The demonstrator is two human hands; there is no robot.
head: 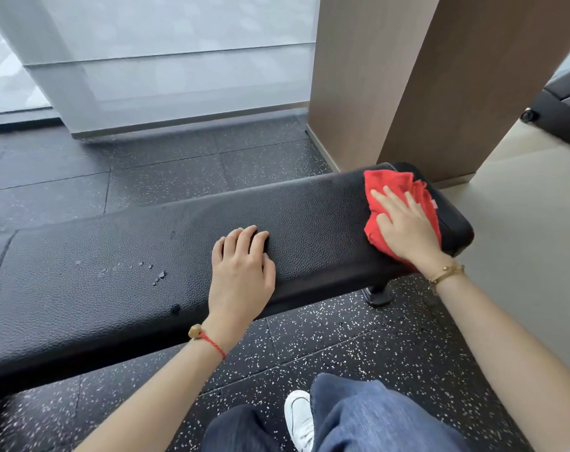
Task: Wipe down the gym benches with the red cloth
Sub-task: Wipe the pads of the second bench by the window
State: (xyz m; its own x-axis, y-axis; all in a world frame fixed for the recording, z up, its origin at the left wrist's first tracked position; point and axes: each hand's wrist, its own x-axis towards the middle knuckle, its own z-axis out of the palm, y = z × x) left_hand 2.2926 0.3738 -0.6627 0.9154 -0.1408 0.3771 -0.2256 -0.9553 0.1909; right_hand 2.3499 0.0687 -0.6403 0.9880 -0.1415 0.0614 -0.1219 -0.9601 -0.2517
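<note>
On the right end of the black padded gym bench (146,256), the right hand (404,223) lies flat with its fingers straight and spread, pressing the crumpled red cloth (391,184) against the textured pad. Near the middle of the bench, the left hand (242,272) rests on the pad, fingers loosely bent at the tips and holding nothing. Small scuffs (140,270) mark the pad left of that hand. Speckled black rubber floor tiles (342,347) lie beneath.

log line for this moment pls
stage: wiping bench right end | right hand: flat on red cloth | left hand: resting on pad mid-bench | unwiped: specks left of left hand
</note>
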